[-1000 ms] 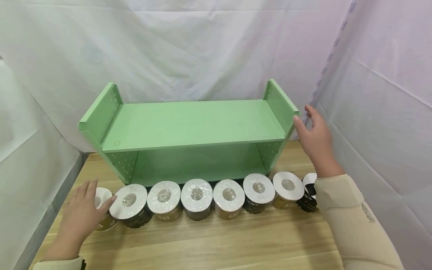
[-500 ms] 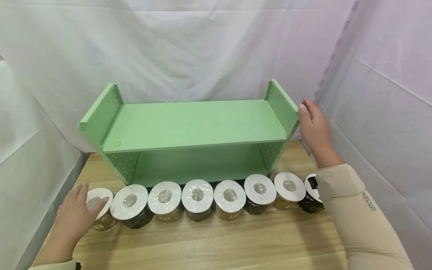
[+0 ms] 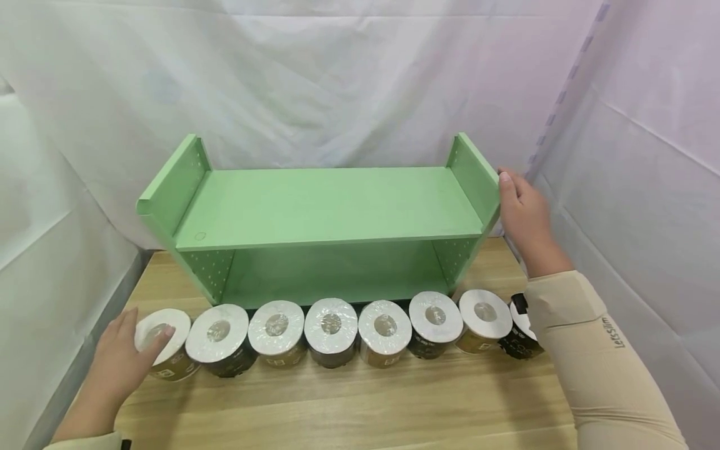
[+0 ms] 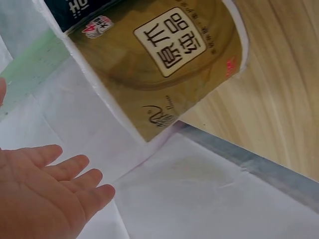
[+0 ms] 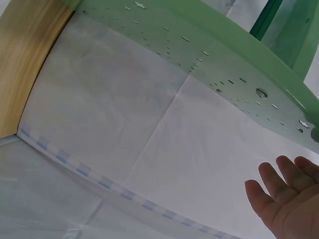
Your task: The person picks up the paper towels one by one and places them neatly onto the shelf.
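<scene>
Toilet rolls [image 3: 330, 340], eight: upright in one row on the wood-grain table [image 3: 337, 406], white ends up, wrappers alternating gold and dark; the rightmost partly covered by a beige sleeve [image 3: 585, 350] lettered "LetsSlim".

Green two-tier shelf unit [image 3: 332, 206]: stands directly behind the row, side panels leaning outward, perforated with small holes; a faint ring mark at the upper board's front left.

Left hand [image 3: 117, 362]: beside the leftmost gold-wrapped roll [image 3: 175, 355], fingers extended, thumb apart from them; in the left wrist view the fingers are clear of the wrapper.

Right hand [image 3: 527, 215]: at the upper end of the right side panel [image 3: 475, 169], fingers extended, thumb at its edge; contact cannot be told.

White cloth [image 3: 349, 81]: hangs behind.
</scene>
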`<state>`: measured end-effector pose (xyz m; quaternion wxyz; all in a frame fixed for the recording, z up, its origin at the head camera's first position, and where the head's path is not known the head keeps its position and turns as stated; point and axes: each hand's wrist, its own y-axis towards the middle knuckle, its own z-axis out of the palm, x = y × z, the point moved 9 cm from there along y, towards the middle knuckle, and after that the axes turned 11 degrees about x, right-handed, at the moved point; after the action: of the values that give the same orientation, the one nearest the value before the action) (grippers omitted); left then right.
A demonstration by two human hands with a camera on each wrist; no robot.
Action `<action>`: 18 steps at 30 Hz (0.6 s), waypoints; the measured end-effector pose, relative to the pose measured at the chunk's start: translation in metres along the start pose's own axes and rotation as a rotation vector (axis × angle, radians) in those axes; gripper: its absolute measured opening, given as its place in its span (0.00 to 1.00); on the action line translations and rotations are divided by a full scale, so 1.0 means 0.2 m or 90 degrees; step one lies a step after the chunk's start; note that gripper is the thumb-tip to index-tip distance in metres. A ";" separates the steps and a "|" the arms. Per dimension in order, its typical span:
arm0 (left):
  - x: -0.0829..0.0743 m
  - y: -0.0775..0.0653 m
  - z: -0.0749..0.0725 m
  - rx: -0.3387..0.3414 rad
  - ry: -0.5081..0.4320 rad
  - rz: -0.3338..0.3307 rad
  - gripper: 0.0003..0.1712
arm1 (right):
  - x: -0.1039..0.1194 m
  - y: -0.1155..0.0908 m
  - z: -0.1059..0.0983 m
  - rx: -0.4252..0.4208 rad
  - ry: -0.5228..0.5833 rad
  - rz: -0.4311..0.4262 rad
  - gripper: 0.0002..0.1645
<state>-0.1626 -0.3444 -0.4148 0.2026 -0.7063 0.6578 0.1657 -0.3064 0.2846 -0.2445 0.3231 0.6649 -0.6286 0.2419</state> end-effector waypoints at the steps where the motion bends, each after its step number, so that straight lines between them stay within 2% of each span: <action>1: 0.01 0.00 0.00 0.000 -0.007 -0.005 0.49 | 0.00 0.00 0.00 0.001 0.005 0.001 0.39; 6: 0.05 0.00 0.01 0.003 -0.049 -0.029 0.53 | 0.01 0.00 0.02 0.004 0.039 -0.003 0.38; 11: 0.07 -0.03 0.00 -0.009 -0.094 -0.043 0.53 | 0.02 -0.01 0.02 -0.008 0.037 -0.013 0.38; 14: 0.10 -0.05 0.01 -0.004 -0.122 -0.074 0.54 | 0.02 -0.01 0.02 -0.014 0.032 -0.015 0.37; 18: 0.15 -0.08 0.05 0.030 -0.145 -0.133 0.56 | 0.02 -0.02 0.02 -0.016 0.027 -0.011 0.37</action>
<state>-0.1439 -0.3654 -0.4373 0.3085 -0.7426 0.5573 0.2069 -0.3028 0.2793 -0.2444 0.3466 0.6608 -0.6188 0.2456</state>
